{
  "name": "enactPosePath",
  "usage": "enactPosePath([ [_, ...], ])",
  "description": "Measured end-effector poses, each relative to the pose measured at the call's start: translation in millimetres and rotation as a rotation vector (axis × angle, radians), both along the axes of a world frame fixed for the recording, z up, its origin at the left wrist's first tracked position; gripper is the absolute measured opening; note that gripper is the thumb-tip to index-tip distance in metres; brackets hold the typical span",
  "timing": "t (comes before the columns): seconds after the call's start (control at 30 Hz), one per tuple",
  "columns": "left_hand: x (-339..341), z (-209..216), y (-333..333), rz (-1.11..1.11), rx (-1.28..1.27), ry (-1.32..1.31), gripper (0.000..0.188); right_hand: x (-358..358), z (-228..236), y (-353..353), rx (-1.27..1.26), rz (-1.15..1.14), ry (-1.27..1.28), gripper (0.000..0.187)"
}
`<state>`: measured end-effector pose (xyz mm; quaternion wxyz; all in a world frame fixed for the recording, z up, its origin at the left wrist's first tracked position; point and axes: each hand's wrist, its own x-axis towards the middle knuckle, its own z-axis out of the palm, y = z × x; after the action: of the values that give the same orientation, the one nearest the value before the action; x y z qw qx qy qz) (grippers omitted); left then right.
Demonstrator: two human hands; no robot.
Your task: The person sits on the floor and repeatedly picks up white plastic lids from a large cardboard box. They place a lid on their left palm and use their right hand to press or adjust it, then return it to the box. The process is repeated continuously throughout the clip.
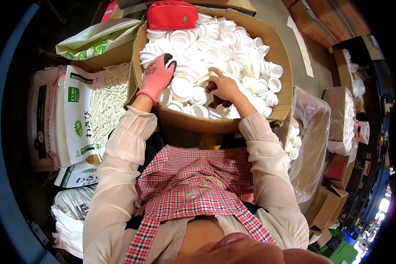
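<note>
Many white plastic lids point(181, 88) fill a large cardboard box point(198, 121) in front of me. My left hand point(158, 77), in a pink glove with black fingertips, rests over the lids at the box's left side. Its thumb and bent fingers are apart, and its palm side is hidden. My bare right hand point(226, 88) reaches among the lids near the middle. Its index finger points left, with the thumb and other fingers bent below and gaps between them. Neither hand shows a lid clearly gripped.
A red pouch point(171, 15) lies on the lids at the far edge. At left, thin white sticks point(112, 99) lie beside printed white bags point(77, 114). To the right are a clear-plastic-lined carton point(310, 136), a box of white pieces point(341, 114) and an opened cardboard box point(325, 207).
</note>
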<state>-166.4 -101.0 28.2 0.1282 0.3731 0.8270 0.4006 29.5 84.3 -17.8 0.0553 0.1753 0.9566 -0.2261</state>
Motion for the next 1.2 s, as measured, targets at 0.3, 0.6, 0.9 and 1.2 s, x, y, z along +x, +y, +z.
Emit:
enactPosePath([
  [0.3, 25.7, 16.0, 9.0, -0.162, 0.105, -0.124, 0.031, 3.7, -3.7, 13.9, -0.209, 0.053, 0.258, 0.031],
  [0.6, 25.5, 10.9, 15.5, -0.223, 0.112, -0.108, 0.031, 28.4, -11.5, 15.7, -0.215, 0.118, 0.225, 0.026],
  [0.9, 53.7, 4.8, 31.2, -0.111, 0.628, -1.312, 0.054, 46.7, 96.0, -33.4, -0.082, 0.103, 0.579, 0.039],
  [1.2, 75.3, 35.8, 37.6, -0.482, 0.678, -0.4, 0.057, 36.6, 116.9, -71.3, -0.356, -0.165, 1.05, 0.044],
])
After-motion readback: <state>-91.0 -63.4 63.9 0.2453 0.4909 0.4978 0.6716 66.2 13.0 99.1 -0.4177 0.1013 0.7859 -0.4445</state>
